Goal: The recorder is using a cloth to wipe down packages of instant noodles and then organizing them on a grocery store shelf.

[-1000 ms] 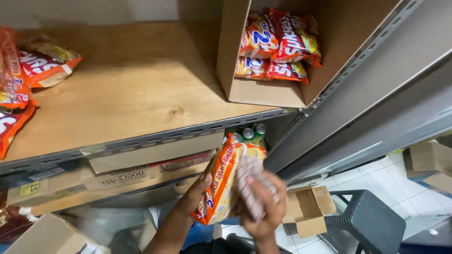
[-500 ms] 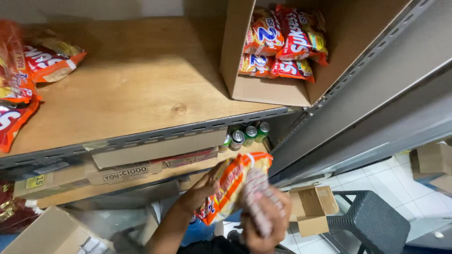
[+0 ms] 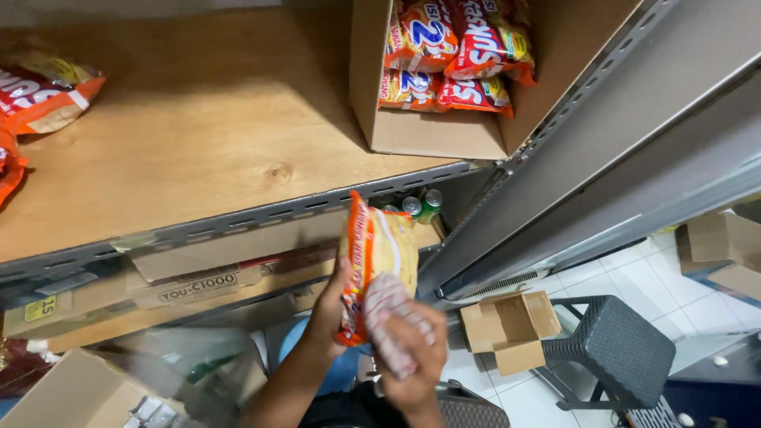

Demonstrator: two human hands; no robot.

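My left hand (image 3: 327, 311) and my right hand (image 3: 411, 358) are both closed on a stack of orange and yellow noodle packets (image 3: 379, 252). The stack stands nearly upright, its top just below the metal front edge of the wooden shelf (image 3: 198, 158). My left hand grips the stack's left side. My right hand covers the lower front, over a packet with a red and white pattern (image 3: 386, 307). An open cardboard box (image 3: 428, 131) on the shelf's right part holds red and orange snack packets (image 3: 452, 47).
More red and orange packets (image 3: 40, 91) lie at the shelf's left end. Green cans (image 3: 420, 206) stand under the shelf behind the stack. Flat cartons (image 3: 198, 277) fill the lower level. On the tiled floor are a small open box (image 3: 507, 325) and a dark stool (image 3: 614, 349).
The packet stack has risen and turned from tilted to nearly upright, closer to the shelf's edge. Both hands kept their grip throughout.
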